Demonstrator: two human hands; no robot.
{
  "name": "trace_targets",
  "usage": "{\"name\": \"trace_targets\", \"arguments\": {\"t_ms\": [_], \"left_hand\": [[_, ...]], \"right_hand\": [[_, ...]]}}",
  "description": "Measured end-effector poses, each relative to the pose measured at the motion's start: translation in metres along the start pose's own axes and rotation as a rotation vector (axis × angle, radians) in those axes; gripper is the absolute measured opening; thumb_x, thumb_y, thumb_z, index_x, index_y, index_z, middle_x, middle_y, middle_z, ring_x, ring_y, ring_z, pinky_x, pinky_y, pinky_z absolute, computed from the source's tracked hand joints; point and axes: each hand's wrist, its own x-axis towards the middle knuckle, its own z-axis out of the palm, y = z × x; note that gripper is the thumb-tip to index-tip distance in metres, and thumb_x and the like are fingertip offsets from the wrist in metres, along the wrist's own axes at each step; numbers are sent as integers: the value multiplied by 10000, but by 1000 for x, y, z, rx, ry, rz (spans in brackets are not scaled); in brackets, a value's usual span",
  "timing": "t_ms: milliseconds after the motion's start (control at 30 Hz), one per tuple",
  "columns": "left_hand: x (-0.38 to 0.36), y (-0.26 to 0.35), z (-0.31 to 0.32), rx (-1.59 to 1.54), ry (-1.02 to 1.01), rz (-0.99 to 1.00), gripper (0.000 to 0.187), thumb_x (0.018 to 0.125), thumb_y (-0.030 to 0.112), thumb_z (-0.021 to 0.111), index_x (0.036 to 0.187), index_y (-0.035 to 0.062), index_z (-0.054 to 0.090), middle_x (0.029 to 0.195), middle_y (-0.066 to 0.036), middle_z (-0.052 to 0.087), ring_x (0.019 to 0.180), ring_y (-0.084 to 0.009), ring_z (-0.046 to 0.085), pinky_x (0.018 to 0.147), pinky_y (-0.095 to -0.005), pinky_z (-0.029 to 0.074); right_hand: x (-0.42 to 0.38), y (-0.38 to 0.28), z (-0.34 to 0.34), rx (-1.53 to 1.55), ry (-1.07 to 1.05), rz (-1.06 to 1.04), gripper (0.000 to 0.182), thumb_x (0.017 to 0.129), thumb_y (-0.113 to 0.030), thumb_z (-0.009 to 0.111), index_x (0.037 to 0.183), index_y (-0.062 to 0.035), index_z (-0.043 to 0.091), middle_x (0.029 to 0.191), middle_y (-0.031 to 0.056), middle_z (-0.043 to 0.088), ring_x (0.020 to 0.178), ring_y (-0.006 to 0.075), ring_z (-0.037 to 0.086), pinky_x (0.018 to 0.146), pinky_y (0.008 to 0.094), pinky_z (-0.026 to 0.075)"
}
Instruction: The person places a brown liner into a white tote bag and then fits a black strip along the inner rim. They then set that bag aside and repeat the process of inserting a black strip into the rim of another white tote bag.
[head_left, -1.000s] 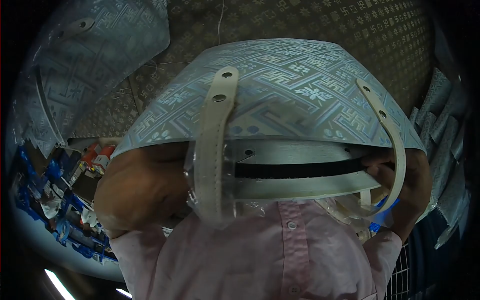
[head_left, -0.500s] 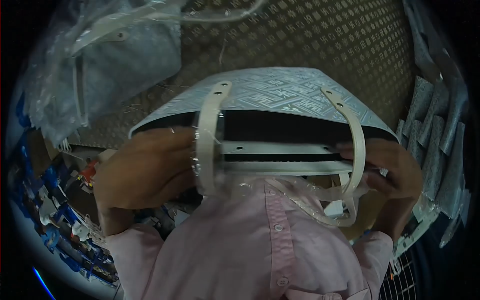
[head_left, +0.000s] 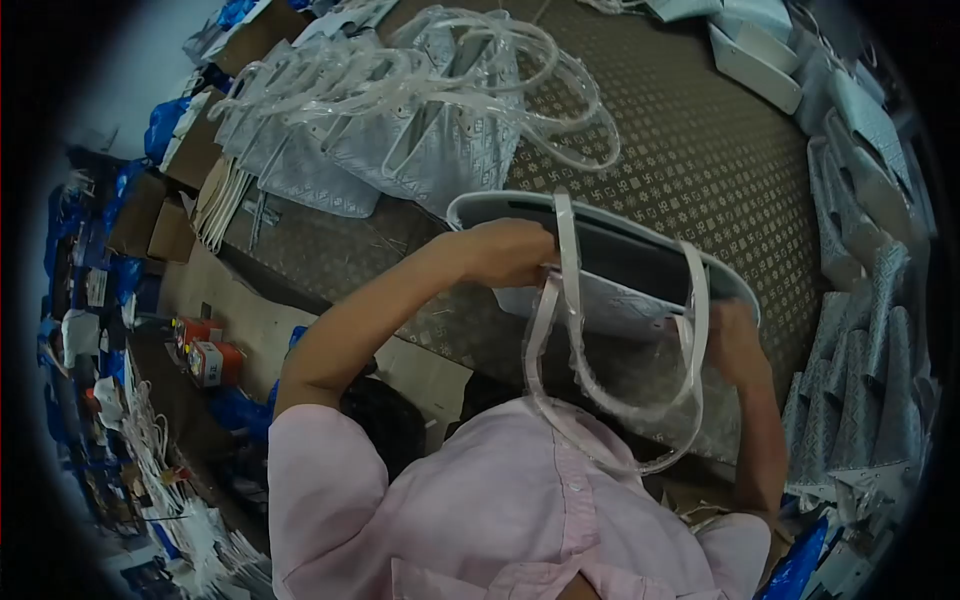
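A pale patterned tote bag (head_left: 618, 303) stands mouth-up on the table edge in front of my chest, its dark inside showing. My left hand (head_left: 505, 250) grips the near rim toward the bag's left end, its fingertips hidden inside the mouth. At the opposite end, my right hand (head_left: 732, 338) is closed on the rim, with part of its fingers hidden behind the bag wall. Two light handles (head_left: 697, 285) in clear plastic wrap hang from the bag; one loops down toward my shirt.
Several plastic-wrapped tote bags (head_left: 400, 130) stand at the back left of the brown patterned table cover (head_left: 700, 160). Silvery bag pieces (head_left: 850, 380) line the right edge. On the left are cardboard boxes (head_left: 172, 232), orange boxes (head_left: 215, 362) and cluttered shelves.
My view has pulled back and turned, showing more of the table. The tote bag now sits upright, farther from my chest. Both hands remain at its two ends.
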Motion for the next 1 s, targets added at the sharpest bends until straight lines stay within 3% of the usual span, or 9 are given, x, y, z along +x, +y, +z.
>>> {"name": "trace_targets", "arguments": {"t_ms": [267, 333, 400, 500, 567, 700, 800, 867, 1000], "left_hand": [[-20, 47, -10, 408, 298, -190, 228, 762, 284, 652, 722, 62, 620, 711, -161, 625, 726, -328, 627, 644, -432, 476], [-1, 58, -31, 517, 483, -81, 254, 758, 300, 656, 719, 53, 610, 724, -161, 620, 722, -308, 626, 659, -415, 479], [14, 71, -59, 785, 1044, 240, 258, 766, 287, 651, 747, 36, 597, 745, -163, 604, 717, -303, 609, 678, -410, 477], [13, 87, -97, 1043, 1364, 248, 250, 796, 257, 629, 828, 12, 588, 775, -157, 591, 738, -296, 596, 701, -405, 473], [1, 105, -84, 349, 1348, 182, 217, 817, 209, 606, 909, 14, 581, 796, -146, 603, 759, -305, 598, 701, -406, 474], [1, 38, 22, 336, 1017, -58, 192, 813, 207, 603, 938, 61, 609, 829, -152, 605, 779, -321, 598, 694, -430, 470], [-34, -44, 143, -227, 993, -523, 200, 816, 171, 564, 953, 36, 618, 885, -170, 617, 847, -376, 579, 729, -436, 458], [-78, -78, 258, -473, 1058, -740, 190, 813, 152, 584, 942, 20, 630, 913, -188, 621, 859, -360, 590, 758, -424, 459], [-209, -33, 399, -691, 962, -1235, 271, 818, 165, 571, 1026, 5, 632, 950, -198, 640, 874, -310, 621, 784, -378, 471]], "right_hand": [[-59, -16, -13, -138, 242, 4, 85, 710, -88, 647, 729, -27, 592, 668, 195, 580, 633, 380, 574, 534, 424, 428], [-80, -24, -30, -172, 480, 75, 102, 729, -68, 622, 811, -7, 616, 643, 186, 590, 602, 345, 606, 539, 399, 444], [-105, -28, -47, -146, 518, 223, 124, 758, -73, 597, 852, 5, 617, 659, 183, 600, 615, 307, 616, 559, 384, 454], [-107, -28, -61, -122, 665, 407, 174, 813, -85, 545, 927, 25, 614, 714, 177, 620, 657, 243, 622, 608, 359, 468], [-100, 2, -63, -288, 754, 569, 231, 872, -125, 506, 1020, 24, 601, 868, 199, 641, 779, 276, 631, 683, 383, 474], [-20, 45, -54, -447, 590, 427, 290, 892, -161, 501, 1124, 5, 551, 930, 229, 628, 847, 389, 602, 705, 447, 466], [45, 124, 3, -538, 435, 373, 319, 898, -132, 463, 1187, -6, 509, 968, 270, 602, 873, 430, 579, 715, 465, 460], [69, 79, 20, -346, 349, 558, 376, 884, -74, 413, 1249, 8, 455, 1008, 291, 586, 895, 428, 577, 747, 477, 458], [83, 104, 9, -321, 357, 606, 450, 838, 12, 421, 1288, 25, 435, 1076, 258, 583, 908, 372, 596, 749, 448, 482]]}}
